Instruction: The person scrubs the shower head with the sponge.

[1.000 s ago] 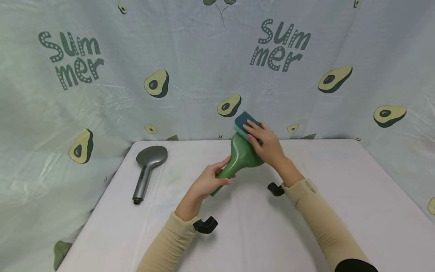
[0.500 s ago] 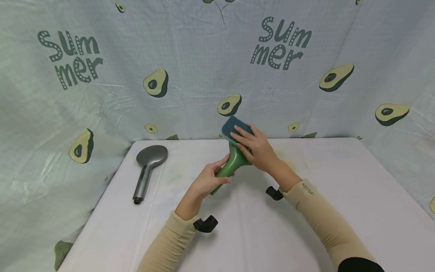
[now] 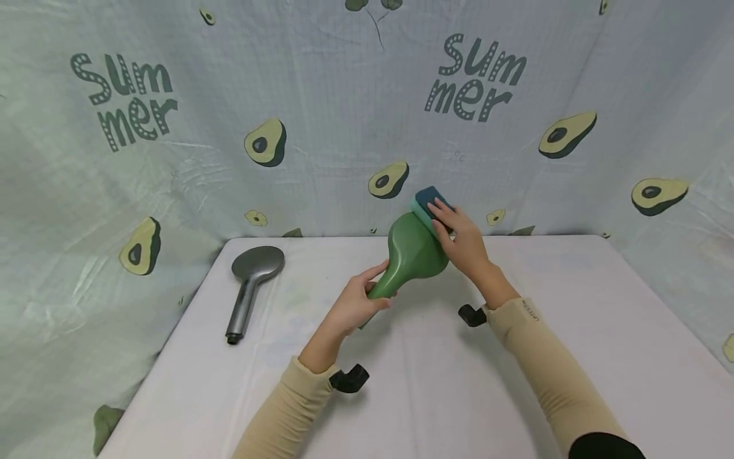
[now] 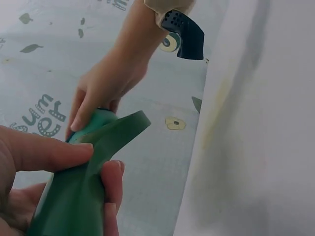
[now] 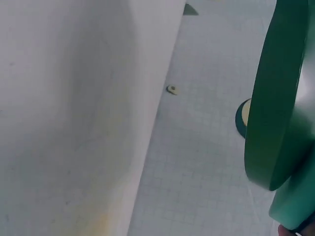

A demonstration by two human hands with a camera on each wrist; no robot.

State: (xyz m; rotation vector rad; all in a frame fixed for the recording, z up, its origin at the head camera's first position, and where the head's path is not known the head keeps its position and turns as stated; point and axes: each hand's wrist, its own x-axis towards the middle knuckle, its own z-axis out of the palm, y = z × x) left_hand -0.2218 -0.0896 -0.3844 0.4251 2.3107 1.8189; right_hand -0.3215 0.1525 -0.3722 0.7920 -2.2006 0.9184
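Observation:
In the head view my left hand (image 3: 355, 305) grips the handle of a green shower head (image 3: 414, 248), held tilted above the table. The left wrist view has the thumb and fingers wrapped round that green handle (image 4: 74, 196). My right hand (image 3: 466, 245) holds a sponge (image 3: 432, 203) with a dark blue top and mint-green foam. The foam touches the upper right edge of the shower head. In the right wrist view, the rim of the green head (image 5: 275, 108) fills the right side, the sponge's foam (image 5: 295, 201) below it; most of that hand is out of frame.
A grey shower head (image 3: 250, 287) lies on the left part of the white table (image 3: 413, 395), its handle toward the front. Behind the table hangs a pale curtain (image 3: 332, 83) printed with avocados and lettering. Black camera mounts (image 3: 348, 378) stick out from both wrists.
My right hand has slid the sponge left over the head of the green shower head, then back right and up to its edge. The left hand keeps its grip almost in place.

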